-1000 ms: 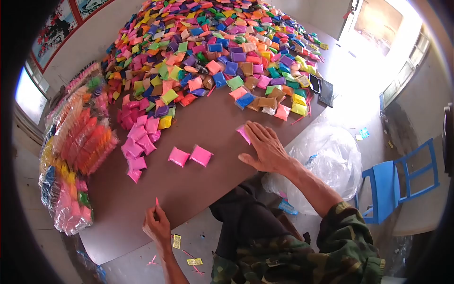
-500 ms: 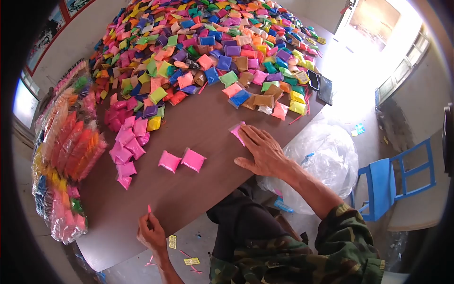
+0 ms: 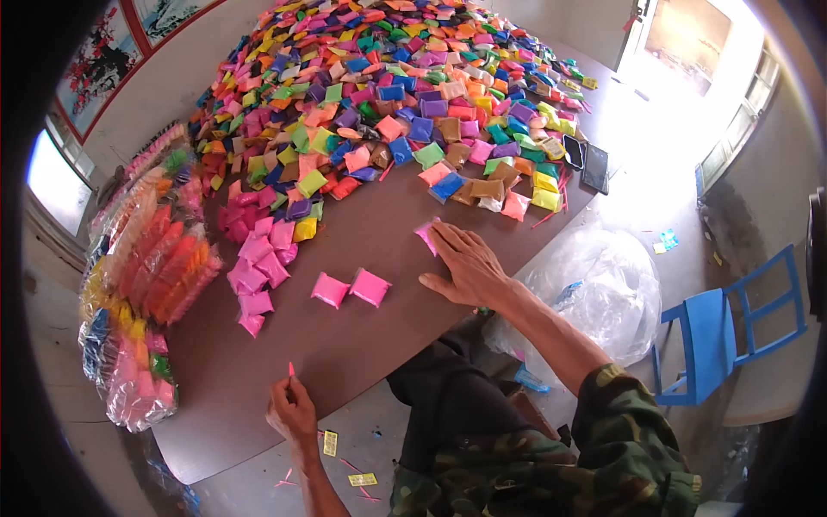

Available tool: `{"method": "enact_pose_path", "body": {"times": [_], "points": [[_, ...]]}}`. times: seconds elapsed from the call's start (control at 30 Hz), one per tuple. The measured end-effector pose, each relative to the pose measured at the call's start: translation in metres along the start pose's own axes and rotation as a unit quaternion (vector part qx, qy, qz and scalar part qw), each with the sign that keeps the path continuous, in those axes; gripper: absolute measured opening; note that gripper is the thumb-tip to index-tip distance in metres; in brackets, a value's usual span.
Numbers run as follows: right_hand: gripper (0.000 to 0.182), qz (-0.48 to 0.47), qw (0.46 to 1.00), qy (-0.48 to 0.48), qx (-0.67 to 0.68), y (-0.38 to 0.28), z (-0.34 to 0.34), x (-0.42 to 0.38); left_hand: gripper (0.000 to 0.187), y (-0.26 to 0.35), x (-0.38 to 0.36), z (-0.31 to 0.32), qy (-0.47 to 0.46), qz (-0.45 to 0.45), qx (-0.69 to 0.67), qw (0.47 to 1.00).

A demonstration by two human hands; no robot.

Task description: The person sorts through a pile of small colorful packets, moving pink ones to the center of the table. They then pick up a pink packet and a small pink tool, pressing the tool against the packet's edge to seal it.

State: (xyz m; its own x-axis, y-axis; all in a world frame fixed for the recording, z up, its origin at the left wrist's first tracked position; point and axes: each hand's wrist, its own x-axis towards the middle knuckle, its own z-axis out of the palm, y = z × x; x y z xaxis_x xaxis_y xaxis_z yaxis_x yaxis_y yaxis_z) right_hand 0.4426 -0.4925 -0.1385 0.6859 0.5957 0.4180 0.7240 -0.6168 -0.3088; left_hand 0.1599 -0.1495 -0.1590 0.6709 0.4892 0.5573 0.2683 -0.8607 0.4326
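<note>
My right hand lies flat with fingers stretched out, its fingertips over a pink packet on the brown table. Most of that packet shows past the fingers; part is hidden under them. Near the table's front edge, my left hand is closed in a pinch on a small pink stick whose tip points up. Between the hands and farther back, two pink packets sit side by side. A cluster of pink packets trails toward me on the left.
A large heap of coloured packets covers the table's far part. Bagged packets stand along the left edge. Two dark phone-like objects lie at the right edge. Beyond are a clear plastic bag and a blue chair.
The view has shifted a little. My right hand has slid the pink packet slightly left, closer to the two side-by-side packets. My left hand still pinches the stick.
</note>
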Motion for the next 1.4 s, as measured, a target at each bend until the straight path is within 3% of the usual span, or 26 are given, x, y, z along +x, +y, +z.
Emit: {"method": "enact_pose_path", "body": {"times": [0.23,0.33,0.57,0.63,0.73,1.13,1.23,1.33,1.4], "points": [[0.085,-0.05,0.998,-0.028,-0.039,-0.011,0.004,0.013,0.011,0.003,0.0,-0.002,0.002,-0.011,-0.013,1.0],[0.085,-0.021,0.998,-0.051,-0.012,-0.011,0.006,0.018,0.01,0.008,0.002,-0.005,0.0,-0.01,-0.008,1.0],[0.08,-0.034,0.999,-0.006,-0.026,-0.011,0.013,0.013,0.011,0.007,0.002,-0.003,0.018,-0.009,-0.006,1.0],[0.076,-0.045,0.997,0.031,-0.062,-0.023,0.005,0.013,0.012,0.007,0.002,-0.002,0.019,-0.015,-0.01,1.0],[0.069,-0.099,0.995,-0.014,-0.014,-0.056,0.004,0.011,0.011,0.008,0.002,-0.002,0.015,-0.019,-0.009,1.0],[0.046,-0.017,0.994,0.041,0.096,-0.12,0.046,-0.009,0.012,0.004,0.002,-0.002,0.021,-0.006,0.004,1.0],[0.051,-0.017,0.988,0.05,0.143,-0.142,0.043,-0.034,0.011,-0.002,0.001,0.003,0.038,0.012,-0.002,0.999],[0.071,0.01,0.981,0.06,0.187,-0.157,0.037,-0.044,0.009,0.008,0.002,-0.003,-0.012,-0.027,-0.026,0.999],[0.08,0.015,0.978,0.069,0.199,-0.157,0.04,-0.046,0.008,0.04,0.0,0.0,-0.016,0.022,-0.074,0.997]]}}
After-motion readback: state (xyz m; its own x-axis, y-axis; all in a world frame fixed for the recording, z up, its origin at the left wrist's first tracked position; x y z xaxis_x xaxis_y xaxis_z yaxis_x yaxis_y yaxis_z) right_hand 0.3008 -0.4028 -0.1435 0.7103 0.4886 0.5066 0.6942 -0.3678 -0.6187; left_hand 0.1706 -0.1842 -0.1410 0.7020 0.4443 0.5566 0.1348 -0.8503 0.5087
